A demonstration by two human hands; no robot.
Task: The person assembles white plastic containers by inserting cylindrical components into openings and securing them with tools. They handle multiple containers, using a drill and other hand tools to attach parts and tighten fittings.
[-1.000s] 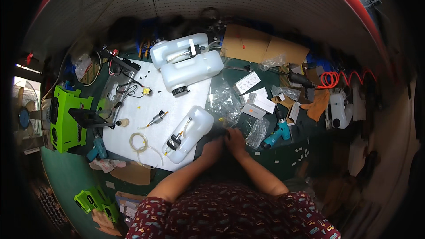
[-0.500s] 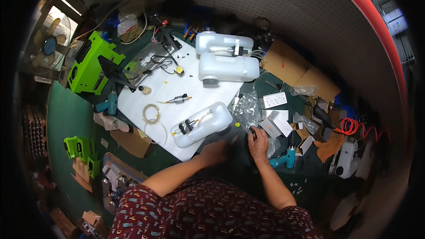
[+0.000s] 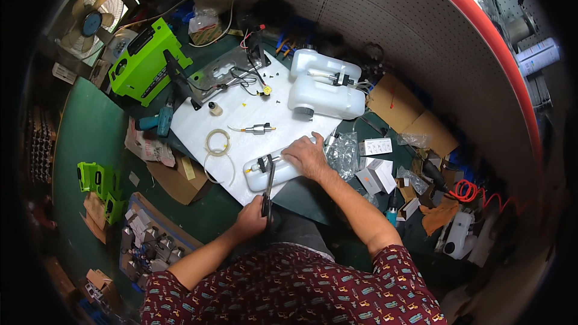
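While the right hand lies flat on the small white plastic tank, its grip pressing the tank down onto the white sheet, the left hand has its grip closed around the dark handle of a slim tool. That tool runs up from the left grip to the black fitting on the tank's top, where its tip touches, just left of the right grip. The tank lies on its side at the near edge of the sheet, which covers part of the green tabletop.

Just left of the tank a coil of clear tubing rests on the sheet, and a small metal pump lies a little beyond the right grip. Farther beyond, two larger white tanks sit side by side. To the right of the right grip lie clear plastic bags and small white boxes. Well away to the far left stands a bright green machine housing.
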